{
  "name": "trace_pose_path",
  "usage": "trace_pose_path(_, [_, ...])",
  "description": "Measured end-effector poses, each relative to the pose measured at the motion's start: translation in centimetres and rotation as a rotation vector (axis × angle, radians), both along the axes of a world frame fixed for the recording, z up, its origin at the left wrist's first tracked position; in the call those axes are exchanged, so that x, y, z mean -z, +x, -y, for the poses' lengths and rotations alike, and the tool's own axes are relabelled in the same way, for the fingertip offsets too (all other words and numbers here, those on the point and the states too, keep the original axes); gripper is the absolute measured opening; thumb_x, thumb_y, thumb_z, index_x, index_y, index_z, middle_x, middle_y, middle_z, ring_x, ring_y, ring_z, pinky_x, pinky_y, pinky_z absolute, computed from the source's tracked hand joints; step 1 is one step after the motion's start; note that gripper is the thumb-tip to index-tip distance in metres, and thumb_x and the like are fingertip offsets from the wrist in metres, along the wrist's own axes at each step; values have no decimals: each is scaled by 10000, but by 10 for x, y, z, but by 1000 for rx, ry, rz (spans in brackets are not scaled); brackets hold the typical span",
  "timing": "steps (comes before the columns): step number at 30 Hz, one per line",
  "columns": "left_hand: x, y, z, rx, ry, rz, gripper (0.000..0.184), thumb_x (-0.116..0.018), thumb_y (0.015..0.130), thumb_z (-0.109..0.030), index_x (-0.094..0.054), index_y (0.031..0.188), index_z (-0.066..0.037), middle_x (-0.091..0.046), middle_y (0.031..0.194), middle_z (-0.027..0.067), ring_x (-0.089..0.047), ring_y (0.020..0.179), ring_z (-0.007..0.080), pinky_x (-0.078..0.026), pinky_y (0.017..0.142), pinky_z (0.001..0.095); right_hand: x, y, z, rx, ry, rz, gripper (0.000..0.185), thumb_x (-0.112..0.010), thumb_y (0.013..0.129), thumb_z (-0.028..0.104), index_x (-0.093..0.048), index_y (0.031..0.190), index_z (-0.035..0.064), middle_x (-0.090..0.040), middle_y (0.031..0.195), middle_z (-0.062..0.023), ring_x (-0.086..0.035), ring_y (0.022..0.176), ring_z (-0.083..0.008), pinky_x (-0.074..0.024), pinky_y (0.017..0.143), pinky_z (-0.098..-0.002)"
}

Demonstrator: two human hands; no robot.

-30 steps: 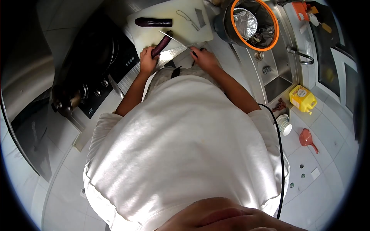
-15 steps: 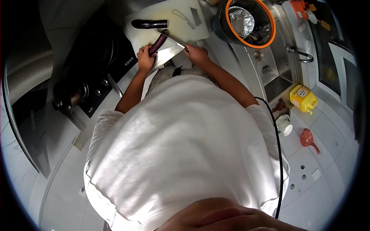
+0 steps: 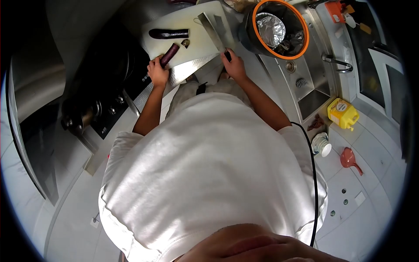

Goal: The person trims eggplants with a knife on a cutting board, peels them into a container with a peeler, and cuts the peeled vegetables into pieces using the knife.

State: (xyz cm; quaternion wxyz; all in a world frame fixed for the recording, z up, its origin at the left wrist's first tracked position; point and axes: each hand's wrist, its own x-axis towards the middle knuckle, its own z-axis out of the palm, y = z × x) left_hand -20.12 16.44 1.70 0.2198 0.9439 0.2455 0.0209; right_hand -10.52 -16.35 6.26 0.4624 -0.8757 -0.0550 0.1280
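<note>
My left hand (image 3: 158, 73) grips the lower end of a purple eggplant (image 3: 170, 55), which lies slanted at the near left edge of the white cutting board (image 3: 198, 50). A small cut-off stem end (image 3: 185, 43) rests just beyond the eggplant's upper tip, apart from it. Across the board behind lies another dark eggplant (image 3: 169, 33), with a pale cut face at its right end. My right hand (image 3: 235, 66) is closed round the black handle of a kitchen knife (image 3: 210, 32). Its wide blade points away over the board's right side, clear of both eggplants.
Right of the board stands a bin with an orange rim (image 3: 306, 37), holding a crumpled foil bowl (image 3: 271, 30). Beyond are a steel sink (image 3: 313, 104), a yellow jug (image 3: 343, 113) and a red dipper (image 3: 350, 159). On the left is a black hob (image 3: 107, 120) with a pot (image 3: 77, 117).
The knife has moved from the eggplant's upper end to the board's right side. The stem end now lies separate. My left hand and its eggplant have shifted slightly left and nearer.
</note>
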Motion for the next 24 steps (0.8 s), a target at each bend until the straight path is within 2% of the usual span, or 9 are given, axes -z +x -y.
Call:
trace_pose_path(2, [-2, 18, 5, 41, 131, 86, 676, -737, 716, -91, -589, 1371, -164, -563, 1298, 157, -473, 1257, 413, -391, 1087, 535, 7, 18, -5, 39, 18, 170, 423, -674, 1001, 339, -639, 1332, 77, -737, 822, -199, -733, 741, -364, -555, 647, -454])
trace_pose_path(3, [1, 30, 6, 139, 153, 160, 634, -755, 727, -113, -588, 1338, -105, -566, 1289, 163, -484, 1235, 411, -385, 1096, 529, 8, 29, -9, 39, -149, 176, 464, -666, 992, 328, -606, 1388, 95, -740, 838, -199, -726, 724, -361, -554, 633, -462])
trace_pose_path(5, [-11, 56, 22, 304, 13, 255, 598, -758, 745, -137, -591, 1317, -86, -571, 1281, 174, -490, 1229, 409, -381, 1104, 532, 11, 44, -20, 46, -311, 179, 512, -659, 983, 317, -573, 1445, 112, -742, 854, -200, -718, 707, -359, -553, 620, -469])
trace_pose_path(8, [-7, 88, 46, 394, 41, 115, 566, -797, 794, -240, -604, 1310, -111, -594, 1284, 168, -501, 1249, 401, -356, 1145, 521, 24, 73, -39, 13, -506, 158, 664, -653, 956, 287, -446, 1575, 167, -752, 1014, -203, -703, 728, -378, -572, 633, -482])
trace_pose_path(11, [3, 105, 58, 415, 135, -28, 525, -786, 833, -309, -620, 1304, -147, -638, 1232, 159, -520, 1256, 401, -334, 1166, 530, 34, 92, -52, 49, -535, 167, 666, -657, 954, 278, -445, 1573, 152, -752, 999, -204, -709, 781, -388, -580, 675, -494])
trace_pose_path(15, [5, 110, 58, 431, 170, -2, 484, -772, 815, -249, -644, 1272, -152, -644, 1202, 146, -541, 1188, 395, -385, 1121, 522, 54, 106, -56, 83, -531, 166, 686, -674, 938, 226, -435, 1575, 140, -745, 1048, -217, -705, 828, -414, -588, 726, -504])
trace_pose_path(18, [-2, 107, 58, 436, 87, 39, 460, -754, 807, -171, -658, 1256, -156, -643, 1181, 136, -546, 1146, 387, -432, 1078, 493, 71, 108, -49, 140, -478, 135, 646, -680, 916, 151, -474, 1527, 110, -675, 1265, -212, -703, 1026, -387, -586, 837, -503])
trace_pose_path(20, [-23, 105, 67, 416, -62, 142, 445, -737, 812, -56, -670, 1241, -149, -645, 1178, 128, -557, 1138, 382, -470, 1037, 459, 85, 105, -40, 106, -428, 255, 645, -671, 906, 110, -477, 1520, 94, -587, 1404, -225, -648, 1145, -400, -558, 919, -496])
trace_pose_path(24, [-105, 141, 124, 434, -271, 386, 418, -753, 810, -9, -697, 1209, -120, -657, 1240, 142, -576, 1174, 383, -465, 1030, 456, 80, 93, -27, 87, -349, 396, 644, -657, 903, 95, -475, 1521, 82, -572, 1397, -230, -613, 1135, -442, -519, 960, -504])
